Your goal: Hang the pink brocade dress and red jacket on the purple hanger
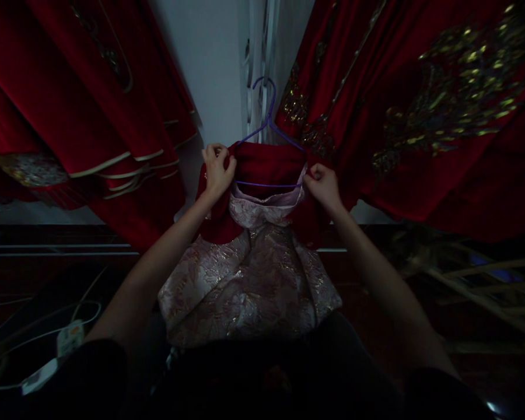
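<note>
Head view — hanger [269, 125] hook up | garment [249, 274] hangs lengthwise, apparently | hands grip.

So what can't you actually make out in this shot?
- Head view: where the purple hanger hooks on; its top blends into pale rails.
- Fingertips of the left hand and right hand: buried in the red garment.
- Power strip on the floor: too dark for detail.
- Bottom edge: the person's body, in shadow.
</note>
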Demonstrator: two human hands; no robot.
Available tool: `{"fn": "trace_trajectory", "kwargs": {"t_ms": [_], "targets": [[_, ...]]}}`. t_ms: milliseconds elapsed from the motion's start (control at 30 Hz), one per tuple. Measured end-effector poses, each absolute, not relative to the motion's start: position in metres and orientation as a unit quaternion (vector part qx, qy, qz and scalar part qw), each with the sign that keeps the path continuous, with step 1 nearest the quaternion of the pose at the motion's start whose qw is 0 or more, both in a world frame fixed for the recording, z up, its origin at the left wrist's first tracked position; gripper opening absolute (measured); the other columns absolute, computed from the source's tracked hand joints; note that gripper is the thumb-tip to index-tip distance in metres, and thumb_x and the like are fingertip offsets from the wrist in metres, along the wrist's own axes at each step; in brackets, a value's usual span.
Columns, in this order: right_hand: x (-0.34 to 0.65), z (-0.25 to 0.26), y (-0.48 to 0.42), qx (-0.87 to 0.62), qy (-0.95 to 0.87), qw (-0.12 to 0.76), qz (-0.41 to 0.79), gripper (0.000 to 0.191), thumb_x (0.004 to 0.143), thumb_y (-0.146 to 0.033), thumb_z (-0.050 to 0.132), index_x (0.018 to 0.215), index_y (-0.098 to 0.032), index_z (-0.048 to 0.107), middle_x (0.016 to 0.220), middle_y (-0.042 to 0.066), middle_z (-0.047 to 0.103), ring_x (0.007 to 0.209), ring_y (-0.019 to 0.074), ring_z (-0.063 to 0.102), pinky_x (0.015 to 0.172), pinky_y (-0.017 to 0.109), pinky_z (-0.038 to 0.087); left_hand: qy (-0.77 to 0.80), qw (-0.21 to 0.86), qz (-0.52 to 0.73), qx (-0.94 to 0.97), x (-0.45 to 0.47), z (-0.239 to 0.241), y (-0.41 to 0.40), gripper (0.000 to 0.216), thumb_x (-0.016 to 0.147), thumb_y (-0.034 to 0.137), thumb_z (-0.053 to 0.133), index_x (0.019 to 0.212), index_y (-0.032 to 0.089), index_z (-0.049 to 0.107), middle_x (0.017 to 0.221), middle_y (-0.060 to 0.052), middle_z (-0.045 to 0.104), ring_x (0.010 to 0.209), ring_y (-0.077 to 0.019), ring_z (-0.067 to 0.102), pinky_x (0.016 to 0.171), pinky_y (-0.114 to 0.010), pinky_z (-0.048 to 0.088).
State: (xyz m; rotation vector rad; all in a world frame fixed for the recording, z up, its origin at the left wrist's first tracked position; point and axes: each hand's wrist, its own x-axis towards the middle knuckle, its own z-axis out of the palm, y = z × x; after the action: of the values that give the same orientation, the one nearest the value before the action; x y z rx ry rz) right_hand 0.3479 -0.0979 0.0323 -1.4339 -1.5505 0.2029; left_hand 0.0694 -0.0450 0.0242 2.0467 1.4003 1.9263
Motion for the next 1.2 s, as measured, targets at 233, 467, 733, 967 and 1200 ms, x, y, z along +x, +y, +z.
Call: {"fn": "trace_trajectory", "kwargs": {"t_ms": [233,467,733,967,1200], "targets": [[0.323,0.031,-0.085,-0.539,-0.649,0.519,0.139,0.019,0.064,-0.027,0.051,0.060,-0.022,0.033,0.055,-0.005,0.035,0.054,0.0109,0.033,0.055,0.025,0.028,0.465,0.024,0.555,0.689,0.073,0.024,-0.069,0.024,0.068,0.024,0.073,0.082,0.022,0.054,0.101,-0.012,0.050,0.113,-0.0370,0.046,0.094,-0.052,0.038],[0.279,0.041,-0.087,-0.460,-0.717,0.487,0.196,0.016,0.064,-0.024,0.050,0.060,-0.022,0.035,0.058,-0.005,0.035,0.059,0.0115,0.036,0.058,0.024,0.030,0.423,0.125,0.522,0.730,0.121,0.016,-0.076,0.022,0.066,0.010,0.064,0.074,0.022,0.047,0.074,-0.004,0.050,0.086,-0.0265,0.056,0.082,-0.044,0.044],[0.251,0.027,-0.101,-0.396,-0.725,0.498,0.263,0.010,0.066,-0.022,0.048,0.070,-0.023,0.039,0.069,-0.003,0.046,0.067,0.0134,0.046,0.067,0.025,0.039,0.377,0.170,0.532,0.739,0.116,0.000,-0.087,0.030,0.062,0.004,0.061,0.083,0.021,0.047,0.083,-0.002,0.053,0.084,-0.0186,0.052,0.078,-0.035,0.044],[0.268,0.010,-0.097,-0.443,-0.703,0.504,0.235,0.007,0.074,-0.027,0.044,0.079,-0.024,0.047,0.087,0.001,0.056,0.087,0.0156,0.053,0.079,0.025,0.044,0.368,0.227,0.545,0.718,0.115,-0.014,-0.095,0.031,0.074,0.015,0.062,0.102,0.023,0.052,0.094,-0.002,0.061,0.081,-0.0140,0.058,0.078,-0.030,0.046],[0.276,0.006,-0.103,-0.381,-0.700,0.524,0.298,0.013,0.073,-0.029,0.053,0.083,-0.023,0.048,0.087,0.000,0.057,0.083,0.0142,0.056,0.078,0.026,0.047,0.357,0.289,0.593,0.661,0.123,-0.021,-0.092,0.031,0.073,0.015,0.067,0.097,0.022,0.048,0.081,-0.001,0.064,0.076,-0.0127,0.065,0.067,-0.024,0.049]]}}
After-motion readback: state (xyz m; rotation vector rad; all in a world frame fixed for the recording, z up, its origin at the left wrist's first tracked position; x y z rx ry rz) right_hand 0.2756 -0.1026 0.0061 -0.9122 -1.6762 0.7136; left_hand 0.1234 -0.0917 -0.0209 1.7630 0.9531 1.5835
